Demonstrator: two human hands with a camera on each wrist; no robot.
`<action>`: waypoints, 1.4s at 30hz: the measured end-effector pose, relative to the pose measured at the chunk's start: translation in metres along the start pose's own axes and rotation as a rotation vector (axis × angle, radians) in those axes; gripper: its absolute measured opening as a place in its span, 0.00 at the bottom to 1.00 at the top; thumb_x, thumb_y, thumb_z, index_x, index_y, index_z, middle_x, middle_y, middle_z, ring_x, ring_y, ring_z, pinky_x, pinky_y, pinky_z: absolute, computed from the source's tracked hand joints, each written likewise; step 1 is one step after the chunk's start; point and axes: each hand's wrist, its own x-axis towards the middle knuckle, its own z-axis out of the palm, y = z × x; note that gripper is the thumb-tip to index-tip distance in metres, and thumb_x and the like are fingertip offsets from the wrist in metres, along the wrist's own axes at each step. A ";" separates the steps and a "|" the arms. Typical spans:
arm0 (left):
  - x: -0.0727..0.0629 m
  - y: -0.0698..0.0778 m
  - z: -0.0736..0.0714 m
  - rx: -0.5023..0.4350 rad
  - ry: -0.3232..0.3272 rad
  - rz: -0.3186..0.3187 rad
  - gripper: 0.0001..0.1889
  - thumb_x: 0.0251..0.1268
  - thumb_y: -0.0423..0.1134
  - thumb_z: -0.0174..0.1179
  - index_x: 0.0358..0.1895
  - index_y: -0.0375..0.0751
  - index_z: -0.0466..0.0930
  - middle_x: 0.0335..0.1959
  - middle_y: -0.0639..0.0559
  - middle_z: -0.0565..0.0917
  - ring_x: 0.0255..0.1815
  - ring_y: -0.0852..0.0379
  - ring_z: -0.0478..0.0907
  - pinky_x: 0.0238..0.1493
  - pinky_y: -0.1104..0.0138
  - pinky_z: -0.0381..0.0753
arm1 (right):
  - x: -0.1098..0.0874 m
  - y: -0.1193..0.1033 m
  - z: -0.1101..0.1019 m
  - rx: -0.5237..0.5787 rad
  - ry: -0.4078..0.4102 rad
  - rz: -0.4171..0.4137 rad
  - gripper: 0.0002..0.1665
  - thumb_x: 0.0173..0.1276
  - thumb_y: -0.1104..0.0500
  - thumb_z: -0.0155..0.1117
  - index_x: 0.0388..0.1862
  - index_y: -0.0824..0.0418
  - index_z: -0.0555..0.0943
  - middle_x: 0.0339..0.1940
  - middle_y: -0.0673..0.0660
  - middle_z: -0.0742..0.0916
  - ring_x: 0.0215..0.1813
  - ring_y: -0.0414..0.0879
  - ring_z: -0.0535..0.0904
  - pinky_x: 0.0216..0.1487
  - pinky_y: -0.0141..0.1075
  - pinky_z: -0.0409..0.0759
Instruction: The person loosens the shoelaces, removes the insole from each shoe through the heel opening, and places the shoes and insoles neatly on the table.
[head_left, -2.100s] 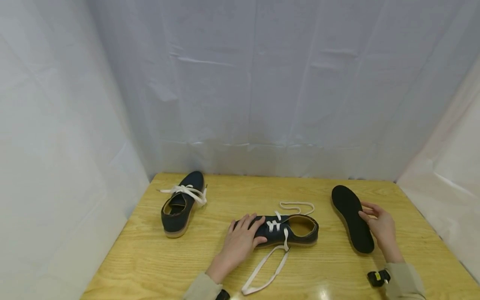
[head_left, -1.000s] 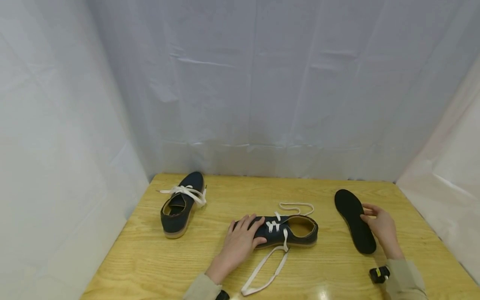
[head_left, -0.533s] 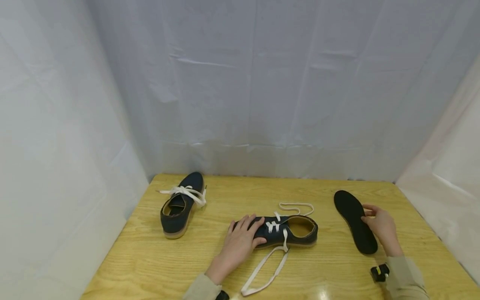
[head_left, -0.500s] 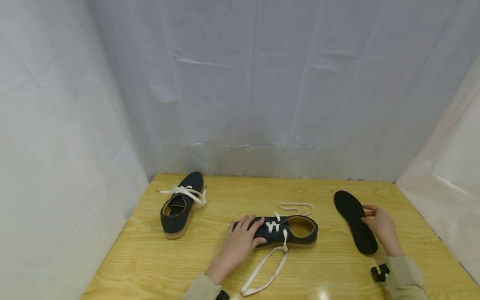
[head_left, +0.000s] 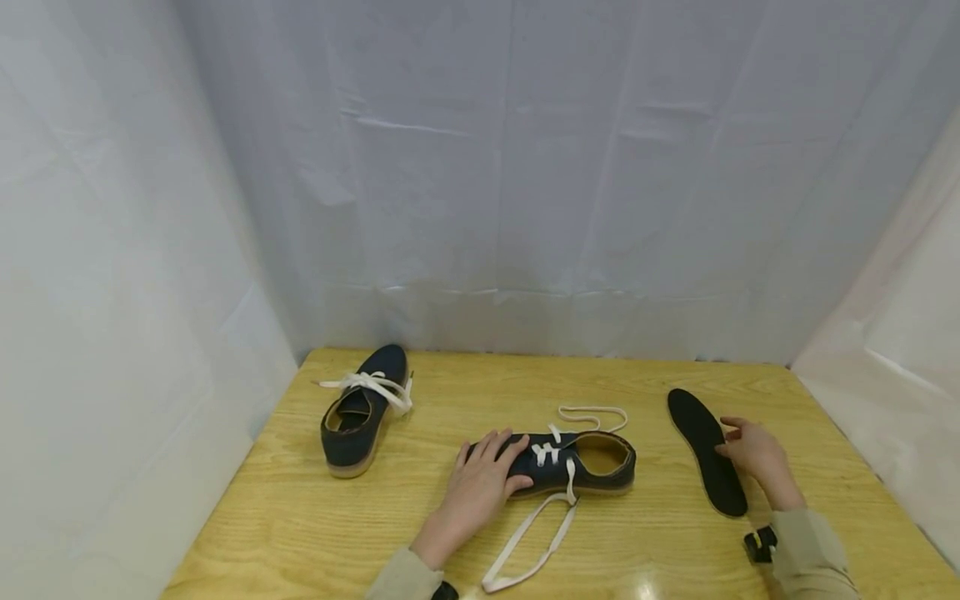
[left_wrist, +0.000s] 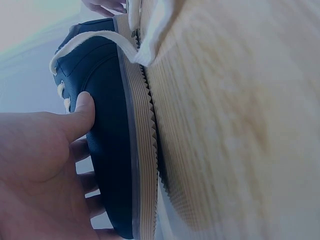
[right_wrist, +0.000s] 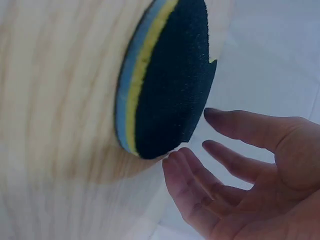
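Observation:
A navy shoe (head_left: pixel 558 467) with a tan sole lies sideways at the middle of the table, toe to the left, its white lace (head_left: pixel 525 542) partly undone and trailing in front. My left hand (head_left: pixel 480 483) holds its toe. In the left wrist view, the thumb (left_wrist: pixel 85 110) presses the shoe's near side and the other fingers reach round behind. A black insole (head_left: pixel 701 450) lies flat on the table at the right, its blue and yellow edge layers showing in the right wrist view. My right hand (head_left: pixel 753 458) is at the insole's right edge, fingers loose and parted.
A second navy shoe (head_left: pixel 360 412), its white lace tied in a bow, stands at the back left of the wooden table (head_left: pixel 315 533). White sheeting (head_left: pixel 495 167) hangs behind the table and along both sides.
The insole has come down onto the table, slightly toward me, and my right hand's fingers have loosened from it. The left hand and both shoes have stayed in place.

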 end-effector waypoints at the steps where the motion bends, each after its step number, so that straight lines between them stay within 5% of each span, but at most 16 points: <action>1: 0.000 0.000 0.000 0.002 0.001 0.002 0.31 0.74 0.58 0.52 0.77 0.55 0.66 0.78 0.45 0.64 0.78 0.42 0.60 0.73 0.37 0.57 | -0.002 -0.001 0.000 -0.006 -0.001 -0.015 0.36 0.69 0.62 0.65 0.68 0.82 0.65 0.57 0.81 0.78 0.51 0.73 0.79 0.49 0.60 0.78; 8: -0.001 0.000 0.001 0.019 0.022 0.015 0.31 0.74 0.57 0.53 0.77 0.54 0.67 0.77 0.45 0.65 0.77 0.41 0.62 0.72 0.37 0.59 | -0.020 -0.014 0.007 -0.083 0.119 -0.162 0.31 0.70 0.64 0.65 0.67 0.79 0.69 0.62 0.85 0.73 0.51 0.75 0.79 0.39 0.57 0.82; 10: -0.002 0.000 0.001 0.024 0.027 0.015 0.31 0.74 0.57 0.53 0.77 0.55 0.67 0.77 0.45 0.66 0.77 0.41 0.62 0.72 0.37 0.59 | -0.026 -0.016 0.012 -0.090 0.156 -0.203 0.30 0.71 0.65 0.64 0.67 0.77 0.71 0.63 0.84 0.72 0.35 0.66 0.83 0.29 0.47 0.81; 13: -0.002 0.001 0.000 0.024 0.030 0.018 0.31 0.74 0.57 0.54 0.76 0.54 0.67 0.77 0.45 0.66 0.76 0.41 0.62 0.72 0.37 0.60 | -0.036 -0.019 0.019 -0.110 0.191 -0.295 0.28 0.70 0.68 0.64 0.68 0.76 0.71 0.65 0.83 0.72 0.17 0.46 0.72 0.20 0.35 0.69; 15: -0.002 0.001 0.000 0.025 0.031 0.017 0.31 0.74 0.57 0.54 0.76 0.54 0.67 0.77 0.45 0.66 0.76 0.41 0.62 0.72 0.37 0.60 | -0.041 -0.020 0.023 -0.133 0.183 -0.346 0.30 0.70 0.69 0.64 0.68 0.77 0.71 0.67 0.82 0.70 0.14 0.38 0.60 0.19 0.32 0.63; 17: -0.002 0.000 -0.001 0.028 0.031 0.017 0.31 0.74 0.57 0.54 0.76 0.54 0.67 0.77 0.45 0.66 0.76 0.41 0.62 0.72 0.37 0.60 | -0.043 -0.021 0.027 -0.170 0.161 -0.376 0.31 0.68 0.71 0.64 0.69 0.78 0.70 0.68 0.82 0.69 0.14 0.36 0.60 0.19 0.31 0.63; 26: -0.002 0.001 -0.001 0.029 0.018 0.016 0.31 0.74 0.57 0.54 0.76 0.55 0.67 0.77 0.45 0.66 0.77 0.41 0.62 0.72 0.38 0.60 | -0.037 -0.012 0.029 -0.227 -0.057 -0.305 0.33 0.64 0.79 0.59 0.69 0.84 0.65 0.70 0.85 0.63 0.21 0.44 0.70 0.20 0.29 0.59; 32: -0.002 0.002 -0.002 0.016 0.018 0.009 0.31 0.73 0.56 0.55 0.76 0.55 0.67 0.77 0.46 0.66 0.77 0.41 0.62 0.73 0.38 0.60 | -0.030 -0.007 0.028 -0.220 -0.041 -0.340 0.32 0.63 0.79 0.59 0.67 0.85 0.67 0.69 0.86 0.65 0.17 0.38 0.59 0.22 0.30 0.58; 42: -0.002 0.001 0.000 0.017 0.010 0.005 0.31 0.73 0.57 0.54 0.76 0.55 0.67 0.77 0.46 0.65 0.77 0.42 0.62 0.73 0.38 0.59 | -0.023 -0.007 0.025 -0.185 -0.079 -0.291 0.33 0.65 0.77 0.58 0.70 0.83 0.65 0.70 0.85 0.62 0.20 0.43 0.64 0.22 0.31 0.59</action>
